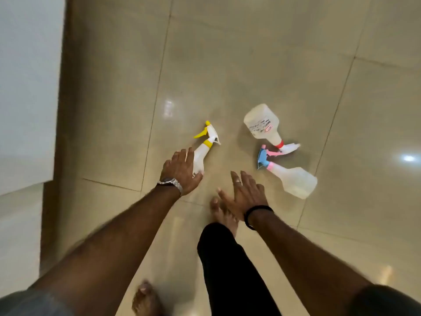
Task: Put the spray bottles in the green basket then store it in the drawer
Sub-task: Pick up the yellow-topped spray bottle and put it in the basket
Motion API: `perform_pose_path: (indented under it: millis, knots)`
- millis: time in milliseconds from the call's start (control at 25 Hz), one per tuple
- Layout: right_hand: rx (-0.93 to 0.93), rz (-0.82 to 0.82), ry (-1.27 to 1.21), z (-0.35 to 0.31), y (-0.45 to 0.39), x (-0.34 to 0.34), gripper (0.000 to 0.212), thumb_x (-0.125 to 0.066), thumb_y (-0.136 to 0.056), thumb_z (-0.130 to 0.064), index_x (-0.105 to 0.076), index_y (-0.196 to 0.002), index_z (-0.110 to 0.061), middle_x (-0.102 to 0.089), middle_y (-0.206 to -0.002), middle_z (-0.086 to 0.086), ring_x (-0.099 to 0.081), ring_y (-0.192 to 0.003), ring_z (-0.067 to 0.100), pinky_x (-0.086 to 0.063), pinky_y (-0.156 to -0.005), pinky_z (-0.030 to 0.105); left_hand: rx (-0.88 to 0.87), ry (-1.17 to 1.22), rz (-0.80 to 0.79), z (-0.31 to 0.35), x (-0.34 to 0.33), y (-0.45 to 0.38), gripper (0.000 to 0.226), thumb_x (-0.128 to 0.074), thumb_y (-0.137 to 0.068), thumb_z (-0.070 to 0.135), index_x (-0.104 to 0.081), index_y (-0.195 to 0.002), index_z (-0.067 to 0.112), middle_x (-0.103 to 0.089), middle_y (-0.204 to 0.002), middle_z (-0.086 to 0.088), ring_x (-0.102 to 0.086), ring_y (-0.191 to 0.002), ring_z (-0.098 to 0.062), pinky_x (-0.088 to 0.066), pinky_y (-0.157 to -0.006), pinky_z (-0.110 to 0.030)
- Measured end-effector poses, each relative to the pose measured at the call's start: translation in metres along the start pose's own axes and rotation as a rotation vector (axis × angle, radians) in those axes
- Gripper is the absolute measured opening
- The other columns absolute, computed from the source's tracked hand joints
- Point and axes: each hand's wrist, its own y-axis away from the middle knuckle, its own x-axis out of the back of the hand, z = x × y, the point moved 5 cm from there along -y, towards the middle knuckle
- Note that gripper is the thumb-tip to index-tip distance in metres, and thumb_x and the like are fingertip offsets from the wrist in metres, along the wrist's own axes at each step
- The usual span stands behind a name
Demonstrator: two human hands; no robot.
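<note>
Three spray bottles lie on the glossy tiled floor. A white bottle with a yellow trigger (205, 147) lies at the centre; my left hand (180, 173), with a metal watch on the wrist, covers its lower body, fingers spread over it. To the right lies a clear bottle with a red collar and white nozzle (262, 123), and below it a clear bottle with a pink and blue trigger (293, 179). My right hand (242, 193) hovers open above the floor, left of the pink and blue bottle, touching nothing. No green basket or drawer is in view.
A white cabinet or wall face (27, 87) runs down the left side. My bare feet (224, 214) and a black trouser leg (227, 265) stand just below the hands. Beige floor tiles (250, 53) stretch away beyond the bottles.
</note>
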Motion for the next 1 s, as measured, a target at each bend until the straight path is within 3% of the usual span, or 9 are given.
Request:
perform_pose_path:
  millis: [120,320,440,640,840,1000]
  knots:
    - [-0.002,-0.083,-0.233,-0.038,-0.037,-0.032,0.081,-0.023,-0.093,-0.074,-0.035,-0.152,-0.018,-0.038,-0.156,0.011,-0.037,-0.141,0.029,-0.034,-0.11,0.047,0.078,0.049,-0.08,-0.008,-0.029,-0.022,0.097,-0.061,-0.084,0.058,-0.013,-0.156,0.013,-0.03,-0.155,-0.013,-0.042,-0.133,-0.037,-0.048,-0.096,-0.05]
    - [-0.237,-0.222,-0.722,-0.06,-0.054,-0.048,0.078,-0.021,-0.094,-0.072,-0.05,-0.141,-0.017,-0.058,-0.14,0.009,-0.054,-0.123,0.028,-0.04,-0.091,0.038,0.076,0.139,-0.109,-0.004,-0.035,-0.013,0.085,-0.063,-0.083,0.056,-0.027,-0.148,0.013,-0.043,-0.135,-0.018,-0.055,-0.116,-0.042,-0.053,-0.087,-0.049]
    - [-0.301,-0.238,-0.891,-0.067,-0.036,-0.031,0.073,-0.024,-0.095,-0.069,-0.057,-0.132,-0.016,-0.062,-0.131,0.008,-0.058,-0.116,0.027,-0.044,-0.099,0.04,0.066,0.179,-0.088,0.007,-0.015,0.015,0.084,-0.065,-0.082,0.055,-0.03,-0.146,0.012,-0.046,-0.13,-0.016,-0.058,-0.112,-0.04,-0.055,-0.084,-0.049]
    - [-0.301,-0.179,-0.958,-0.087,0.026,0.055,0.065,-0.034,-0.095,-0.064,-0.056,-0.13,-0.014,-0.062,-0.128,0.012,-0.061,-0.114,0.03,-0.048,-0.102,0.046,0.041,0.208,0.008,0.025,0.073,0.078,0.09,-0.065,-0.083,0.056,-0.022,-0.151,0.015,-0.041,-0.136,-0.014,-0.055,-0.114,-0.037,-0.055,-0.082,-0.048]
    - [-0.219,-0.174,-1.099,-0.138,0.098,0.175,0.057,-0.049,-0.091,-0.064,-0.057,-0.122,-0.017,-0.062,-0.124,0.011,-0.068,-0.101,0.03,-0.062,-0.081,0.047,0.039,0.308,0.208,0.025,0.2,0.149,0.091,-0.064,-0.083,0.055,-0.018,-0.152,0.018,-0.036,-0.141,-0.009,-0.052,-0.118,-0.034,-0.055,-0.082,-0.046]
    - [-0.031,-0.089,-1.023,-0.209,0.167,0.281,0.065,-0.057,-0.079,-0.073,-0.061,-0.114,-0.019,-0.064,-0.117,0.009,-0.071,-0.094,0.031,-0.063,-0.076,0.05,-0.002,0.382,0.427,-0.004,0.309,0.22,0.089,-0.062,-0.084,0.055,-0.018,-0.152,0.019,-0.032,-0.146,-0.006,-0.05,-0.121,-0.031,-0.057,-0.08,-0.046]
